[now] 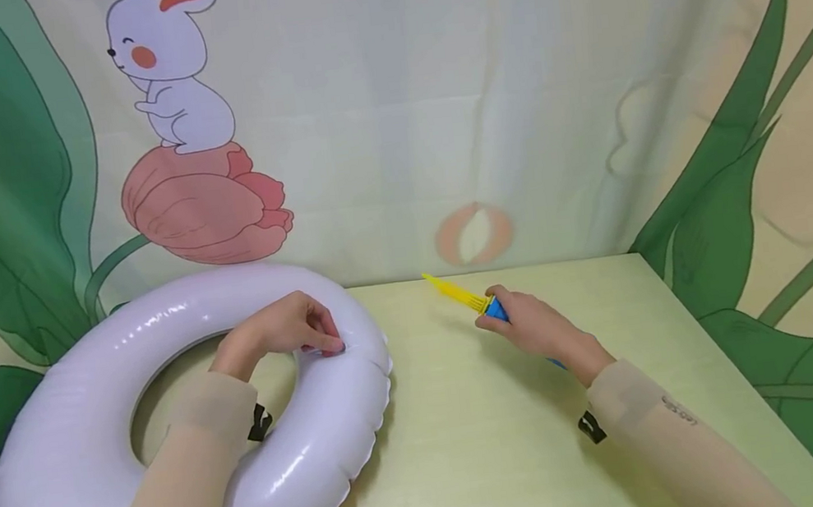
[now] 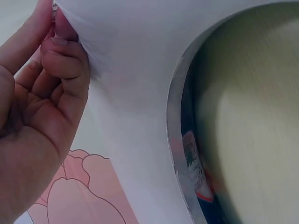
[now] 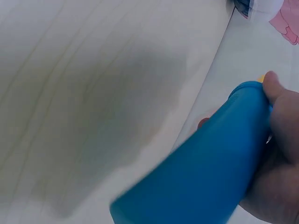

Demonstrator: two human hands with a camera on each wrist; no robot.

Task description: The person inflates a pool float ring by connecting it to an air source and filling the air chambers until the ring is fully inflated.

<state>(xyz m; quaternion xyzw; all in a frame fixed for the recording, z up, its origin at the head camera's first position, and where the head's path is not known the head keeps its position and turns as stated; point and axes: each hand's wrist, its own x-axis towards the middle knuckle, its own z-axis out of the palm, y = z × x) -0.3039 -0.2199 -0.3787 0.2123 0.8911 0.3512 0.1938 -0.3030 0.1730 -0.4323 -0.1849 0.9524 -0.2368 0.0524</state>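
Note:
A plump white inflatable swim ring (image 1: 321, 428) lies on the left of the table. My left hand (image 1: 287, 324) reaches across its hole and pinches a small clear valve (image 2: 54, 10) on the ring's upper surface; fingertips cover most of the valve. To the right, above the table, my right hand (image 1: 541, 326) grips a blue hand pump (image 3: 205, 154) with a pointed yellow nozzle (image 1: 455, 291). The nozzle points up and left, apart from the ring. Most of the pump's body is hidden behind the hand in the head view.
The pale table (image 1: 457, 446) ends at the back against a printed curtain (image 1: 363, 126) with a rabbit, flowers and leaves. The ring overhangs much of the table's left side. Small black straps (image 1: 592, 427) hang under both wrists.

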